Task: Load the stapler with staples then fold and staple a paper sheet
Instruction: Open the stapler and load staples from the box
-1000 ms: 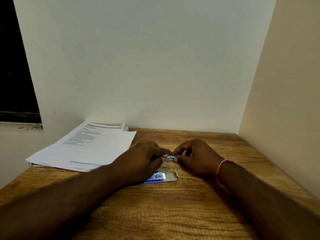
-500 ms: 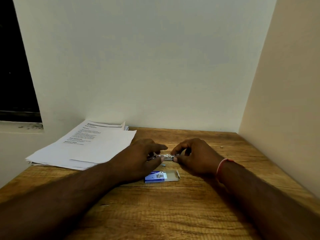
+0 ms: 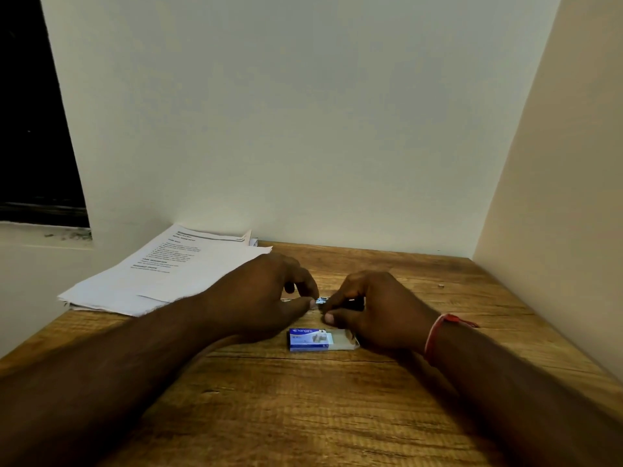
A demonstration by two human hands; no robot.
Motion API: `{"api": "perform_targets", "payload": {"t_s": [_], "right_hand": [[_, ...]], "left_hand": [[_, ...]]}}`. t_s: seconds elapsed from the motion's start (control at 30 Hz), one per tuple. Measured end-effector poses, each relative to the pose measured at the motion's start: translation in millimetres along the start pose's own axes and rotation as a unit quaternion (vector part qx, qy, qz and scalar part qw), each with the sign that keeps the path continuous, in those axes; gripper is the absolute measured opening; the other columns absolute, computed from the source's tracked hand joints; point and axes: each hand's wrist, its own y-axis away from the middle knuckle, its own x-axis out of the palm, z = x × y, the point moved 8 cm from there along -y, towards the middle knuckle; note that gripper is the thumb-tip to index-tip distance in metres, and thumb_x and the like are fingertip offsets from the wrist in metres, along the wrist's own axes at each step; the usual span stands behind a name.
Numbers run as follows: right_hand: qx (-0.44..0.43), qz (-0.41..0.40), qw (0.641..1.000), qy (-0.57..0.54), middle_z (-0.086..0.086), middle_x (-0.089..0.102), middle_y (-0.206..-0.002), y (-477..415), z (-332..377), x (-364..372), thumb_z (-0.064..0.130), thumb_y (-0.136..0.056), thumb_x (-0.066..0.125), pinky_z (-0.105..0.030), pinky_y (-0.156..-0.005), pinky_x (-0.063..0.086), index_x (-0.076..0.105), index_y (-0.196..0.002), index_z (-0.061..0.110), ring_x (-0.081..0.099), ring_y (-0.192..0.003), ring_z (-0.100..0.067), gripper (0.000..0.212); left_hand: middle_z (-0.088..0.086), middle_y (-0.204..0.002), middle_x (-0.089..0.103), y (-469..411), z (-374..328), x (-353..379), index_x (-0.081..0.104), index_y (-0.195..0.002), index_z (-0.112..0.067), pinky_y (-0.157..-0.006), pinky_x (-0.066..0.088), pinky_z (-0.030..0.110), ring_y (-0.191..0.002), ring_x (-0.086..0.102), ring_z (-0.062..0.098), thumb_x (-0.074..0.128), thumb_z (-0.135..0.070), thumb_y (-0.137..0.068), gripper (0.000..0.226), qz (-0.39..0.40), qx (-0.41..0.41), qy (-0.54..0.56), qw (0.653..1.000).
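At the middle of the wooden table, between the two hands, a small shiny metal piece is held. So little of it is shown that it cannot be told whether it is part of a stapler or a strip of staples. Its left end is pinched between the thumb and curled fingers of the left hand. Its right end is gripped by the thumb and curled fingers of the right hand, under which something dark is partly seen. Just in front of the hands a blue staple box is laid flat on the table, with its pale inner tray slid partway out to the right, close by the right hand. A red thread is worn on the right wrist. A stack of paper sheets, the top one printed, is spread at the far left of the table against the pale back wall
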Motion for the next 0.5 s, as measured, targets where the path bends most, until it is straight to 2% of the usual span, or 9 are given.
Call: {"api": "perform_targets", "payload": {"t_s": [0.13, 0.23, 0.3, 0.4, 0.5], "right_hand": [[0.011, 0.01, 1.0, 0.0, 0.026, 0.075, -0.093, -0.1, -2.0, -0.1, 0.039, -0.093, 0.088, -0.011, -0.071, 0.047, 0.087, -0.106, 0.047, 0.063, -0.101, 0.016, 0.015], [0.005, 0.007, 1.0, 0.009, 0.023, 0.076, -0.09, 0.5, 3.3, -1.7, 0.04, -0.095, 0.087, -0.009, -0.066, 0.046, 0.089, -0.103, 0.043, 0.067, -0.095, 0.012, 0.009], [-0.001, 0.004, 1.0, 0.024, 0.023, 0.074, -0.09, 1.9, 7.6, -7.0, 0.039, -0.097, 0.085, -0.011, -0.069, 0.046, 0.089, -0.102, 0.041, 0.067, -0.094, 0.008, 0.007], [-0.031, 0.001, 0.999, 0.02, 0.021, 0.077, -0.091, 7.1, 12.8, -25.4, 0.037, -0.096, 0.086, -0.015, -0.07, 0.052, 0.089, -0.103, 0.041, 0.066, -0.092, -0.001, 0.009], [-0.059, 0.046, 0.997, -0.014, 0.023, 0.08, -0.095, 12.7, 19.5, -36.6, 0.037, -0.093, 0.089, -0.012, -0.073, 0.051, 0.09, -0.101, 0.042, 0.068, -0.092, -0.003, 0.009]], "left_hand": [[-0.026, -0.102, 0.077, 1.3, -6.7, 1.9, 0.084, -0.109, -0.043, -0.079, 0.057, 0.026, -0.099, 0.069, -0.001, 0.079, -0.047, -0.101, 0.011, 0.038, 0.021, 0.021, 0.999], [-0.026, -0.101, 0.08, 3.6, -12.9, 3.8, 0.086, -0.109, -0.043, -0.075, 0.057, 0.022, -0.097, 0.072, 0.0, 0.077, -0.055, -0.1, 0.018, 0.082, 0.04, 0.054, 0.994], [-0.023, -0.098, 0.081, 5.3, -15.3, 4.6, 0.086, -0.107, -0.042, -0.07, 0.059, 0.025, -0.092, 0.074, 0.003, 0.078, -0.065, -0.096, 0.027, 0.102, 0.051, 0.073, 0.991], [-0.021, -0.097, 0.08, 7.4, -14.1, 8.7, 0.084, -0.107, -0.042, -0.073, 0.064, 0.029, -0.088, 0.074, 0.004, 0.085, -0.079, -0.079, 0.046, 0.128, 0.035, 0.079, 0.988], [-0.021, -0.1, 0.08, 9.3, -10.1, 12.1, 0.084, -0.107, -0.04, -0.076, 0.068, 0.032, -0.089, 0.075, 0.004, 0.092, -0.077, -0.073, 0.051, 0.146, 0.028, 0.065, 0.987]]}}
